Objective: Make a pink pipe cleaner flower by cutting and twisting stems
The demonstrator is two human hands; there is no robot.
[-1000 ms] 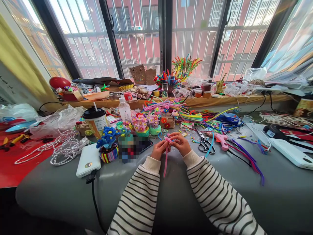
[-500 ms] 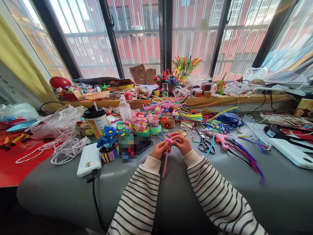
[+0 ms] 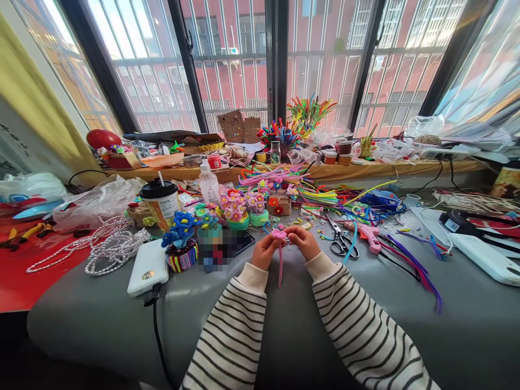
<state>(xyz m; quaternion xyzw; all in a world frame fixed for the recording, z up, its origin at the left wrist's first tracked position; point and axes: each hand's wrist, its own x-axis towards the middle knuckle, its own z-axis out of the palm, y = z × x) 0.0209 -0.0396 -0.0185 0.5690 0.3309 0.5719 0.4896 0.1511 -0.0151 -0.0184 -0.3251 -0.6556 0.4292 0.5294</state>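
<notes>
Pinching 1 pink flower [image 3: 278,234] between left hand [image 3: 264,252] and right hand [image 3: 304,242], 1 stem [image 3: 280,268] hanging, 1 phone [image 3: 245,243] nearby

Your sleeves [image 3: 233,325]: cream, thin dark stripes; cuffs [image 3: 253,277] plain cream. Fuzzy piece you hold [image 3: 279,235]: pink, hanging stem [image 3: 280,268] pink too. Table [image 3: 292,325] before you: grey. Your scissors [image 3: 344,245]: black handles. Glue gun [image 3: 371,237]: pink. Power bank [image 3: 148,267]: white. Flowers [image 3: 179,230] left of you: blue, yellow centres; their pot [image 3: 182,258] multicoloured stripes. Cup lid [image 3: 158,188]: black. Balloon [image 3: 103,139]: red.
</notes>
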